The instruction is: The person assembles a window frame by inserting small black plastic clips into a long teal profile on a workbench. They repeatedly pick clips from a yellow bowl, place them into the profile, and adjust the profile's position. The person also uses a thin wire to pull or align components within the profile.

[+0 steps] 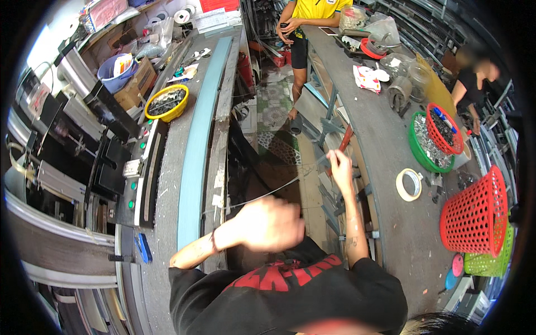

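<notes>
My left hand (pixel 267 223) is raised over the gap between two benches, in front of my chest. It is bright and smeared by motion, its fingers seem bent in, and what they hold, if anything, cannot be made out. A thin pale string (pixel 273 192) stretches across the gap just beyond it. Further forward, my right hand (pixel 340 166) is closed beside the right bench's inner edge, near a red bar (pixel 346 137). Whatever it grips is too small or hidden to name. A long pale blue strip (pixel 198 167) lies along the left bench, near my left forearm.
Black machines (pixel 106 162) line the left bench, with a yellow basket (pixel 167 103) of small parts beyond. The right bench (pixel 385 212) bears a tape roll (pixel 409 185), a green basket (pixel 416 142) and a tall red basket (pixel 466 220). One person (pixel 315 11) stands ahead, another (pixel 474 84) at right.
</notes>
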The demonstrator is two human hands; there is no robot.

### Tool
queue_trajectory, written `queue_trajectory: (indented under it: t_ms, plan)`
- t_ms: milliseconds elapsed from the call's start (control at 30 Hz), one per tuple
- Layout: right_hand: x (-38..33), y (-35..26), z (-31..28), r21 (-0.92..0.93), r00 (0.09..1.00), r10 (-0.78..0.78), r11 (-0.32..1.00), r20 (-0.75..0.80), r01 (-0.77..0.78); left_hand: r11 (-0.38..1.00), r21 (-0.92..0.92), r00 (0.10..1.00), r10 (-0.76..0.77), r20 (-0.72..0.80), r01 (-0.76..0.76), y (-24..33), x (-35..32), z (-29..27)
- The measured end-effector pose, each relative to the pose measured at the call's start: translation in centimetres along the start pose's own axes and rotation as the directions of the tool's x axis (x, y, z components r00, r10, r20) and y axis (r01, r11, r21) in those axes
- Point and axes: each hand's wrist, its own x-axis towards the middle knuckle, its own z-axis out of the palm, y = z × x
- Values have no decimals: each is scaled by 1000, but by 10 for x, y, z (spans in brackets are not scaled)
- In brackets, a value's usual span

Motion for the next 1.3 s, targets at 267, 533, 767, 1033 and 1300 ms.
queue_trajectory:
  t_ms: [267,533,767,1033,1300]
  plan:
    - [197,34,52,66,1000,-9,998,-23,10,464,-617,747,-168,643,636,-164,3,134]
    - [335,128,114,-141,998,56,989,35,-50,-101,-981,693,-696,188,166,-284,-40,94]
    - [420,199,168,-259,996,88,963,33,-76,459,-215,420,-884,-205,862,-432,-67,115]
    - [471,197,228,-250,992,80,967,99,-53,426,874,480,-832,277,235,-607,-55,218]
    - [488,205,253,-127,977,146,984,154,-127,362,788,85,-925,371,498,-695,-73,278]
